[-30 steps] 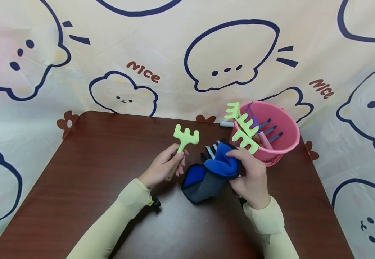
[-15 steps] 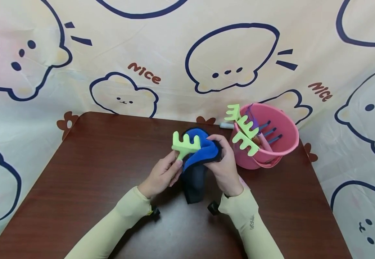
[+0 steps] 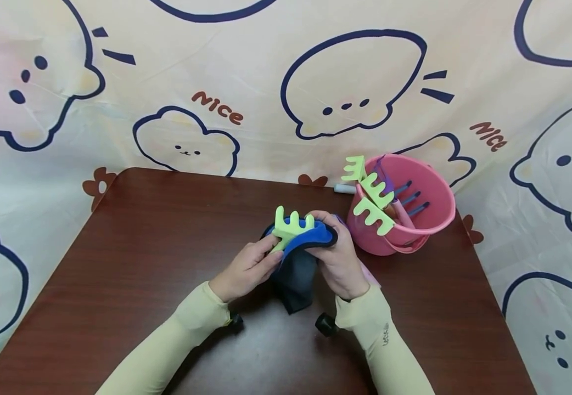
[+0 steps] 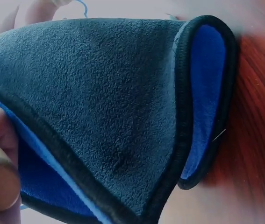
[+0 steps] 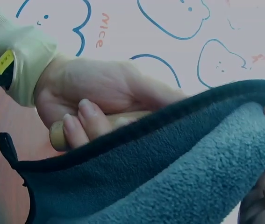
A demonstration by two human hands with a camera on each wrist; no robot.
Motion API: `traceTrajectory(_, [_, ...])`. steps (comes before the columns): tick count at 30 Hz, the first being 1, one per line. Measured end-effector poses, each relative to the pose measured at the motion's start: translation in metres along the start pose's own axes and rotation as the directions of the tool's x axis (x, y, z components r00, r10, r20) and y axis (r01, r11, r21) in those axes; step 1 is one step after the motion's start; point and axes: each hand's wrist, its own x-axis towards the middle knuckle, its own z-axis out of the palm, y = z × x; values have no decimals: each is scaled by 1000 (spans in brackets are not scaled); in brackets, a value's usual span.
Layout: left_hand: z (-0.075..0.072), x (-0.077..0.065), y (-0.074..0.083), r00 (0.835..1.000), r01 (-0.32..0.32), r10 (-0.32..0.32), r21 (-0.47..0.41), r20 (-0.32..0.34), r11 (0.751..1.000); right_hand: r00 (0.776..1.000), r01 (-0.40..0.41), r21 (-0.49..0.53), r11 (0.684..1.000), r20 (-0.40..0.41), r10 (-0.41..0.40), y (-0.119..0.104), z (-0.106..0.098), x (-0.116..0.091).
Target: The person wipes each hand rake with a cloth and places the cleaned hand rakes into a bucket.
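Observation:
Low over the table, my left hand [image 3: 245, 269] grips the wooden handle [image 5: 57, 136] of a small hand rake whose light green head [image 3: 290, 227] points away from me. My right hand [image 3: 341, 262] pinches a microfibre cloth [image 3: 295, 280], blue on one face and dark grey on the other, with black edging. The blue face lies against the back and side of the rake head, and the grey part hangs below. Grey fabric fills much of the left wrist view. Seen from the right wrist, left-hand fingers [image 5: 92, 121] curl round the handle, partly behind the cloth.
A pink bucket [image 3: 426, 219] stands at the back right, holding several garden tools, with green rake heads [image 3: 374, 216] over its rim. Behind my right hand a pink handle [image 3: 369, 274] shows on the table [image 3: 177, 230]. A pale cylinder [image 3: 344, 188] lies beside the bucket.
My right hand has brought the cloth leftward from near the bucket to the rake, and the cloth now wraps closer about its head. The left hand keeps its hold on the rake, barely moving.

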Motion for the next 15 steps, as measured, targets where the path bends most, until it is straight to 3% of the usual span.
traceTrajectory(10, [-19,-2,4,989,-13,2,73,150,997,988,-19,9,1000,151,17,-1,-12,4])
traceTrajectory(13, [-18,-3,10,971,-86,56,124,231,989,994,42,33,999,96,-45,-5,-20,5])
traceTrajectory(15, [-14,-4,15,942,-165,116,135,316,977,994,110,48,993,4,-110,-10,-25,5])
